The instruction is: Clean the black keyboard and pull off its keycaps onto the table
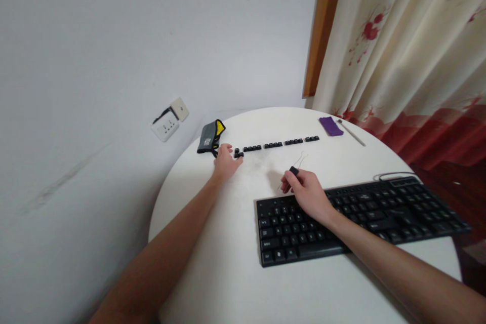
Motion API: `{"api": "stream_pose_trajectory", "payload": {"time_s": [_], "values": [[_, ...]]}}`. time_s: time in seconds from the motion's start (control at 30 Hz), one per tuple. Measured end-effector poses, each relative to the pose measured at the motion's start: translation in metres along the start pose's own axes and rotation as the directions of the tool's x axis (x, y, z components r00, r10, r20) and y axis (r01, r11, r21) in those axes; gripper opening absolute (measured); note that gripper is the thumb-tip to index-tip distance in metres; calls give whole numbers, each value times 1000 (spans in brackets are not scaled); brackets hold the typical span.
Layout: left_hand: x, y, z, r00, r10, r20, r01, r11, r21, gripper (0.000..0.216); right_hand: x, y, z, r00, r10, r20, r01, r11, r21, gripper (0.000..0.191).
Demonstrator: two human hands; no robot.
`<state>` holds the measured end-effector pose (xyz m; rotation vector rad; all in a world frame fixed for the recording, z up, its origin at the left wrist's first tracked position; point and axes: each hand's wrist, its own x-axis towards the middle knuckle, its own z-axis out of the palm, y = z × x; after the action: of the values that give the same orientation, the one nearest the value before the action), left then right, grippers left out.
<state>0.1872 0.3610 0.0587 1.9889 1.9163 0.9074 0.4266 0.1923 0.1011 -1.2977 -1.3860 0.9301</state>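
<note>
Forearms [182, 243] stretch over white table [228, 263], right one above black keyboard [374, 215]. Right hand [291, 182] pinches black piece with thin wires [293, 170] at keyboard's far edge. Left hand [227, 161], fingers parted, at left end of keycap row [273, 145]; can't tell if touching. Grey pouch [208, 138] beside it; purple cloth [331, 126] farther right.

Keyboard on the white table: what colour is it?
The keyboard is black, best seen in the head view.

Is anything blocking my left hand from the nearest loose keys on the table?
Nothing visible blocks your left hand from the nearest loose keys; whether they touch is unclear. The gray pouch lies left of them.
</note>
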Motion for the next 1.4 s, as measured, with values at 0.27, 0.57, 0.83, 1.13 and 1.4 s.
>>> {"api": "stream_pose_trajectory", "payload": {"time_s": [0.27, 0.57, 0.83, 1.13, 1.4], "values": [[-23, 43, -32, 960, 191, -206, -237, 944, -229, 26, -6, -14, -7, 994, -79, 78, 90, 986, -141, 35], [-68, 86, -56, 401, 697, 594, -367, 717, -593, 17, -13, -27, -12, 892, -218, 397, 315, 928, -197, 29], [-66, 85, -61, 203, 705, 680, -320, 704, -634, 18, -17, -25, -11, 791, -279, 545, 445, 873, -199, 24], [-72, 83, -53, 234, 605, 762, -259, 794, -551, 37, -18, -20, -3, 902, -185, 390, 316, 898, -306, 30], [-75, 87, -53, 225, 604, 765, -228, 796, -561, 35, -16, -12, 1, 953, -145, 268, 208, 953, -222, 37]]}}
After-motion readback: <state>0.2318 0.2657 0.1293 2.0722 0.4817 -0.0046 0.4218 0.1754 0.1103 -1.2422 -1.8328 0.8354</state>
